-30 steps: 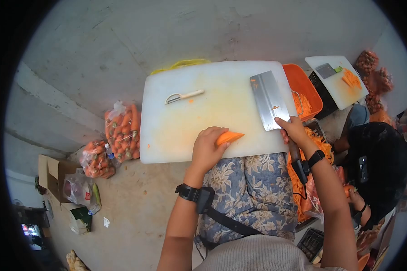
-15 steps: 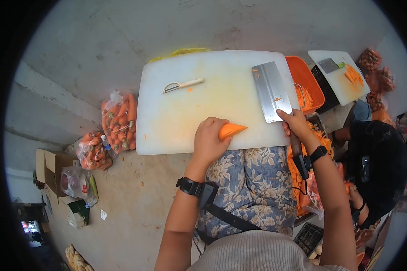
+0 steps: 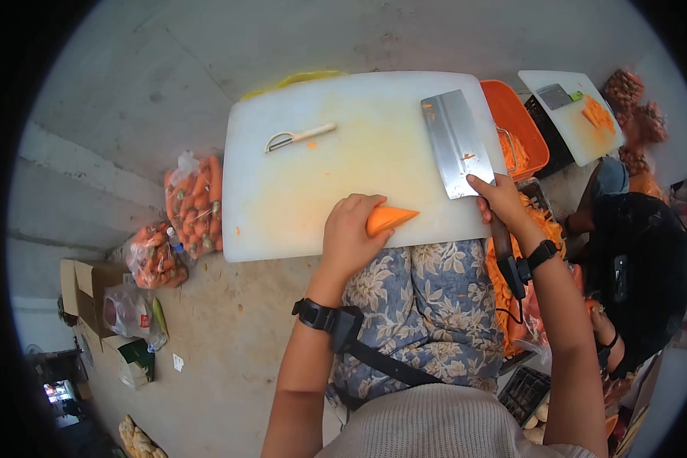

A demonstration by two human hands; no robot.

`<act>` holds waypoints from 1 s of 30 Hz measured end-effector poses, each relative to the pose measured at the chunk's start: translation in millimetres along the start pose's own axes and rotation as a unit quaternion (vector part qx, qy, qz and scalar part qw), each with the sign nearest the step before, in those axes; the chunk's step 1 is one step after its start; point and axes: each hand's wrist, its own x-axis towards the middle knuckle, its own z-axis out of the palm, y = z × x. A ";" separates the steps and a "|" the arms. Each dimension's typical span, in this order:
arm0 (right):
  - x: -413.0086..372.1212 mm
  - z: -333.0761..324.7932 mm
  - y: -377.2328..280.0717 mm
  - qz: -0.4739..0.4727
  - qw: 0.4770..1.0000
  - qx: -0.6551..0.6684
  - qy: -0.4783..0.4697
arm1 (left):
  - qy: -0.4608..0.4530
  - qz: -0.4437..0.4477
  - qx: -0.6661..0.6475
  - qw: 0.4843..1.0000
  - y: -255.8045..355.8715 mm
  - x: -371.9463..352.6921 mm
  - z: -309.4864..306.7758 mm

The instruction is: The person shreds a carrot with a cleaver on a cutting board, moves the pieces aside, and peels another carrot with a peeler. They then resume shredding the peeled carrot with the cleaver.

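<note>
My left hand [image 3: 349, 233] is closed around a peeled orange carrot piece [image 3: 392, 219] at the near edge of the white cutting board [image 3: 282, 191]. The pointed end of the piece sticks out to the right. In my right hand [image 3: 499, 202] is a wide cleaver [image 3: 458, 143], its blade lying over the right side of the board with small orange bits on it. A white-handled peeler [image 3: 301, 137] rests on the upper left of the board.
Bags of carrots [image 3: 197, 204] stand left of the board. An orange bin [image 3: 515, 126] with shreds is at its right. Farther right are a second board [image 3: 576, 122] with a knife and cut carrot, and another person [image 3: 641, 267]. A cardboard box [image 3: 88, 294] sits at left.
The view has shifted slightly, so the board appears a little higher and to the left. Both hands keep their holds on the carrot piece and the cleaver.
</note>
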 end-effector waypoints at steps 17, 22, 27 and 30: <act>-7.4 6.5 -11.8 0.026 0.999 0.004 0.033 | 0.184 0.061 0.027 0.981 10.7 -26.7 18.5; -8.8 5.9 -7.1 0.025 0.999 0.024 0.012 | 0.185 0.043 0.006 0.982 2.9 -26.6 24.7; -19.7 9.6 -19.5 0.025 0.999 0.029 0.007 | 0.196 0.034 -0.012 0.980 1.4 -26.3 24.0; -36.8 14.3 -37.2 -0.012 0.997 -0.074 -0.006 | 0.194 0.040 -0.012 0.980 2.3 -26.4 23.4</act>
